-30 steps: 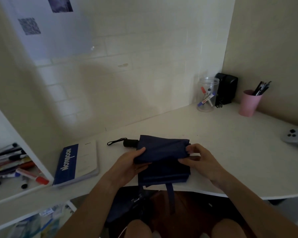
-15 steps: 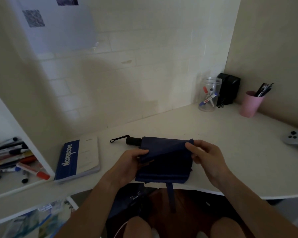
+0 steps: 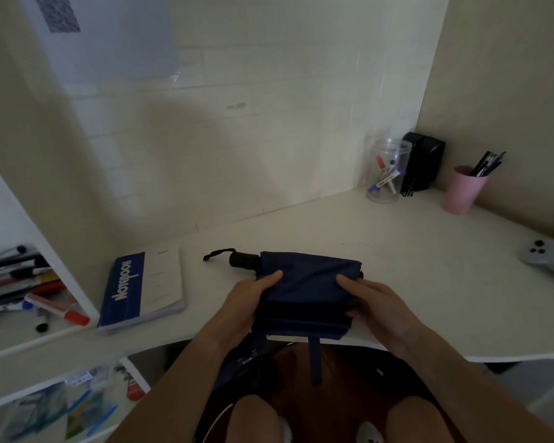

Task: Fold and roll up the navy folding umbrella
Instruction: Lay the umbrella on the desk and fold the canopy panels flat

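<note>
The navy folding umbrella (image 3: pixel 307 282) lies collapsed across the near edge of the white desk (image 3: pixel 429 266). Its black handle (image 3: pixel 242 259) with a wrist cord points left. Its fabric is folded in flat layers. A closing strap (image 3: pixel 314 359) hangs down over the desk edge. My left hand (image 3: pixel 250 302) grips the fabric's left end, thumb on top. At the right end, my right hand (image 3: pixel 375 302) holds the fabric with its fingers pressed onto the top fold.
A blue and white notebook (image 3: pixel 143 287) lies left of the umbrella. A clear jar of markers (image 3: pixel 387 171), a black box (image 3: pixel 424 161) and a pink pen cup (image 3: pixel 464 193) stand at the back right. A grey game controller (image 3: pixel 547 257) sits far right. Shelves with markers (image 3: pixel 29 289) are on the left.
My right hand has come down from pinching the raised right corner and now presses the top fold flat. The left hand keeps its grip on the left end.
</note>
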A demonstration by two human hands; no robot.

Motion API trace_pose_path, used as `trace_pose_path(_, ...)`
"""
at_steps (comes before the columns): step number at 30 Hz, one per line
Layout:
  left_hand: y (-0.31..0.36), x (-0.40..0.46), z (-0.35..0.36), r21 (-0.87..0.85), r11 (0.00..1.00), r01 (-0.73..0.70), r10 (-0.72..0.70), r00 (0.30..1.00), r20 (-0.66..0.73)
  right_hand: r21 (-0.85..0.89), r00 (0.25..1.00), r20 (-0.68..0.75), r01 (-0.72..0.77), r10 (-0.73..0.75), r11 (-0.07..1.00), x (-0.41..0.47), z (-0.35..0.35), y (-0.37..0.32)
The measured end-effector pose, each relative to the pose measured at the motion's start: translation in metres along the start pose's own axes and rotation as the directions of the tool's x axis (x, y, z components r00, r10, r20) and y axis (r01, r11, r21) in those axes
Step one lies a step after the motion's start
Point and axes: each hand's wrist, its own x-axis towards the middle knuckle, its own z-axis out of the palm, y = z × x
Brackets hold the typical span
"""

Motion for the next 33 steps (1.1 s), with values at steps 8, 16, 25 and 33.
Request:
trace_pose_path(8, 0.012, 0.022, 0.007, 0.054, 0.997, -0.046, 0.050, 0.996, -0.073, 0.108, 0.971, -0.210, 0.140, -0.115, 0.984, 0.034, 0.007, -0.036)
trace_pose_path(16, 0.004, 0.030, 0.006, -0.021, 0.998, -0.051, 0.050, 0.997, -0.066, -0.311, 0.981, -0.145, 0.079, -0.130, 0.947, 0.018, 0.000, -0.006)
trace_pose_path(25, -0.005, 0.030, -0.020, 0.581, 0.782, -0.227, 0.351, 0.930, -0.108, -0.604, 0.962, -0.246, -0.060, -0.115, 0.795, 0.029, 0.001, 0.002)
trace_pose_path(33, -0.015, 0.032, -0.049, 0.869, 0.377, -0.321, 0.586, 0.809, 0.045, -0.917, 0.945, -0.103, 0.031, -0.310, 0.398, 0.030, 0.015, 0.024)
